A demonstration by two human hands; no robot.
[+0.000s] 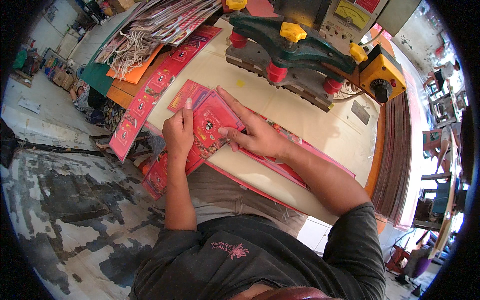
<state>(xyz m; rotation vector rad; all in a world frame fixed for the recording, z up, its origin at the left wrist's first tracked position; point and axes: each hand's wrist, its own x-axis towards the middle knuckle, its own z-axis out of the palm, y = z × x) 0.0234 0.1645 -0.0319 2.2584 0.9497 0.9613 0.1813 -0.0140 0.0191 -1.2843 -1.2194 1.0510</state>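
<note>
A small stack of red printed plastic sheets (pixel 212 117) is between my two hands, over the near edge of the table. My right hand (pixel 260 134) grips its right side, with the thumb on top and the index finger stretched along the far corner. At the left edge my left hand (pixel 178 131) is closed with the thumb pointing up; its fingertips are hidden. Beneath them a long red printed strip (pixel 159 175) slants down past my left wrist. Flat printed cards (pixel 187 95) in red and purple lie just beyond my left thumb.
A dark green press (pixel 305 50) with yellow knobs and red posts stands at the back, beside a yellow control box (pixel 382 77). Another red strip (pixel 155 90) lies along the table's left side. Bundled printed bags (pixel 160 25) with white cords are piled at the far left.
</note>
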